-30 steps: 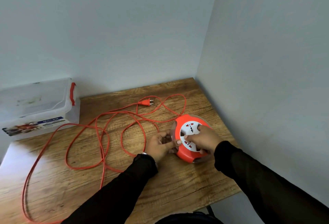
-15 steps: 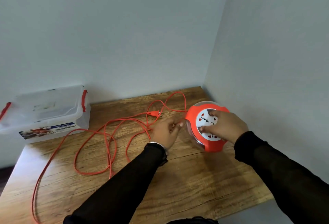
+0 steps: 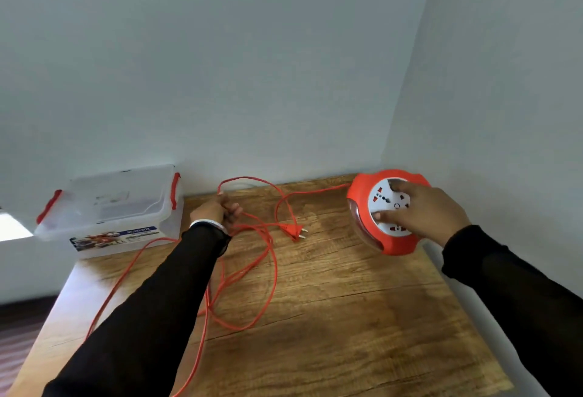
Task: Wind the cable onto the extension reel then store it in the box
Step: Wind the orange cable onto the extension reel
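Observation:
An orange extension reel (image 3: 362, 207) with a white socket face is tilted up at the far right of the wooden table (image 3: 331, 317). My right hand (image 3: 422, 210) grips its white face. The orange cable (image 3: 268, 267) runs from the reel leftwards along the back edge and lies in loose loops over the table. Its plug (image 3: 293, 231) rests on the wood near the middle. My left hand (image 3: 217, 210) is closed around a stretch of the cable near the back wall. A clear plastic box (image 3: 110, 210) with red latches and its lid on stands at the far left.
Grey walls close the table in at the back and on the right. The table's left edge drops to a dark floor (image 3: 15, 327). Cable loops trail toward the front left edge, partly under my left sleeve.
The reel has been lifted and moved to the far right corner. My left hand has slid left along the cable toward the box, stretching it. The plug has shifted on the table.

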The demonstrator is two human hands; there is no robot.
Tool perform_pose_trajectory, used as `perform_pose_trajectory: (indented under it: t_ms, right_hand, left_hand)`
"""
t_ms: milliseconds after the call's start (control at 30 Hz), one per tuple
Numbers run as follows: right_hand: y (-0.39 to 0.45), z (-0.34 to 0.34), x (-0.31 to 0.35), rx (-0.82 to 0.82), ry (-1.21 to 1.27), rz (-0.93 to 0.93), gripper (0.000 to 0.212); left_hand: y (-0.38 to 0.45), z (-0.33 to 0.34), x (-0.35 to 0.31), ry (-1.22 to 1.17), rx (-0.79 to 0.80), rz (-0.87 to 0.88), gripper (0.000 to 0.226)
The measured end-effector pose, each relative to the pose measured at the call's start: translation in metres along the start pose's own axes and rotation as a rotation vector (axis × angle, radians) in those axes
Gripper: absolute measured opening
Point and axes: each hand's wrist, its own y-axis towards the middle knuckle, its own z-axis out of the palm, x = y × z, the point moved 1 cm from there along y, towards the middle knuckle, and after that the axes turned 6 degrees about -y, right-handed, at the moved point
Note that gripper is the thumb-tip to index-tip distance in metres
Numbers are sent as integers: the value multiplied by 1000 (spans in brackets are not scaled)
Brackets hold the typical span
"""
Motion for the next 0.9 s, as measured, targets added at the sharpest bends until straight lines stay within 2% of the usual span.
perform_pose_trajectory:
  t_ms: [133, 200, 267, 333, 400, 433, 467, 533, 567, 600, 633, 700, 767, 833, 900]
  right_hand:
    - [3, -33, 30, -119, -9, -72, 79]
    - [3, -47, 43, -153, -4, -110, 78]
    - [2, -59, 54, -178, -15, -137, 77]
    - [0, -72, 64, -206, -9, -161, 77]
    - [-2, -87, 72, -230, 43, -176, 79]
    - [-2, -94, 76, -242, 72, -183, 80]
    - [-3, -102, 79, -260, 92, -192, 81]
    - [-3, -116, 83, -307, 121, -208, 78]
    - [-4, -122, 84, -328, 132, -214, 78]
    - [-4, -126, 85, -342, 140, -220, 77]
    - [-5, -129, 86, -352, 142, -226, 77]
    - [-6, -132, 84, -366, 125, -230, 78]
    - [-7, -132, 78, -365, 107, -210, 78]
    - [-6, -127, 70, -344, 108, -176, 79]
    - [-6, -119, 63, -312, 125, -151, 80]
  left_hand:
    - [-18, 23, -13, 170, 53, 68, 25]
    - [-26, 35, -14, 396, 71, 214, 13]
    - [-38, 46, -3, 640, 123, 396, 27]
    - [-52, 58, 14, 834, 308, 452, 32]
    - [-59, 68, 30, 989, 503, 391, 36]
    - [-59, 71, 36, 1127, 520, 416, 35]
    - [-56, 74, 39, 1314, 480, 517, 33]
    - [-56, 74, 39, 1615, 257, 802, 32]
    - [-59, 75, 37, 1640, 174, 912, 30]
    - [-60, 75, 35, 1604, 159, 965, 28]
    - [-60, 75, 33, 1563, 209, 923, 25]
    - [-57, 71, 29, 1504, 350, 660, 19]
    - [-49, 59, 27, 1564, 405, 454, 24]
    - [-41, 46, 28, 1678, 415, 424, 37]
    - [-36, 34, 35, 1716, 403, 440, 36]
